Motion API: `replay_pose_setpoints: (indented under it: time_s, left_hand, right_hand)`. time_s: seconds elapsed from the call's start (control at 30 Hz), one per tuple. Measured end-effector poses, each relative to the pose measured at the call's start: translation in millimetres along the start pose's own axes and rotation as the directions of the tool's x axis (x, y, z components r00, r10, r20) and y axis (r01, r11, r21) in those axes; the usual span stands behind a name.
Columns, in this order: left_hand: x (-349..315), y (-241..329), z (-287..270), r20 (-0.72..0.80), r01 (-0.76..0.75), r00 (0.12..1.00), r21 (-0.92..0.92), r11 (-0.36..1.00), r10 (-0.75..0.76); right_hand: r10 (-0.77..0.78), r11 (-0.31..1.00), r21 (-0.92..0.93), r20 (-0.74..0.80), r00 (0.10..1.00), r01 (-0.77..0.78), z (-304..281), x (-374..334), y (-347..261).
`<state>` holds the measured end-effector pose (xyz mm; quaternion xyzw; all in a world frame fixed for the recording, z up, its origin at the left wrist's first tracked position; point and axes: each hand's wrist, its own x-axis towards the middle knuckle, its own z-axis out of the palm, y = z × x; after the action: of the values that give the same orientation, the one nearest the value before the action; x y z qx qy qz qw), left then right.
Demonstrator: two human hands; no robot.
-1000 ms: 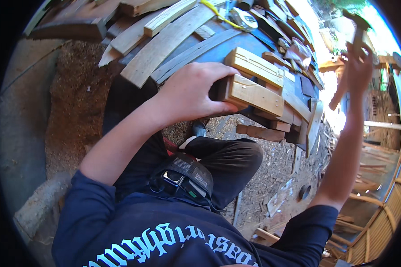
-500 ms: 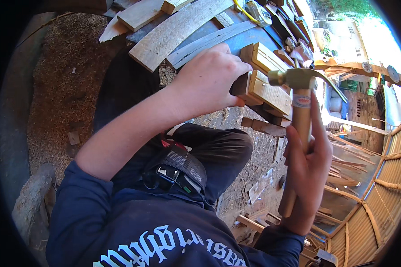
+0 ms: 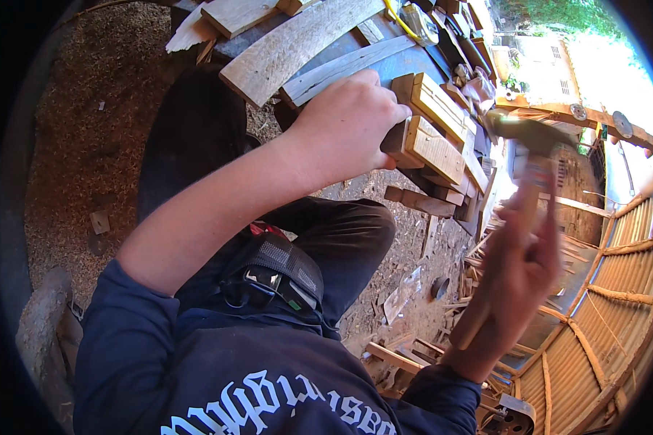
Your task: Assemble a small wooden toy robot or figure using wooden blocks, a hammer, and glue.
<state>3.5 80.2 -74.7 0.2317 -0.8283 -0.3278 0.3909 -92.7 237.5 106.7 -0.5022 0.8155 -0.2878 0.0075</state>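
My left hand [image 3: 348,119] is closed around the end of a wooden block [image 3: 435,151], its thumb beneath and most of its fingertips hidden behind the wood. Beside that piece lies a second pale block [image 3: 440,105] with long grooves, and I cannot tell whether the two are joined. My right hand [image 3: 519,272], smeared by motion, grips the handle of a claw hammer [image 3: 533,136]. The hammer head is raised to the right, apart from the blocks.
Boards [image 3: 297,47] and offcuts cover the bench, along with a yellow tape measure [image 3: 419,25]. Under the blocks a squared wooden piece [image 3: 421,201] juts out. Wood scraps lie on the ground before a corrugated wall [image 3: 617,268]. Sawdust [image 3: 94,130] spreads at left.
The hammer in my right hand has swung away from the blocks, rightward, and now blurs. My left hand keeps its hold on the block. The whole view has shifted slightly.
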Motion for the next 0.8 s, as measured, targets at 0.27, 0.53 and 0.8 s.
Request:
replay_pose_setpoints:
  time_s: [0.27,0.53,0.8]
  left_hand:
    - [1,1,2,-0.004,0.005,1.0,-0.012,1.0,-0.005]
    - [-1,1,3,-0.037,0.009,0.999,0.01,1.0,-0.008]
    - [5,4,6,-0.024,-0.014,1.0,0.001,1.0,0.014]
  right_hand:
    - [0.059,0.988,-0.152,0.253,0.966,-0.02,20,-1,30]
    - [0.024,0.984,-0.176,0.267,0.963,0.024,15,0,21]
    - [-0.068,0.997,-0.057,-0.181,0.981,0.059,6,-11,27]
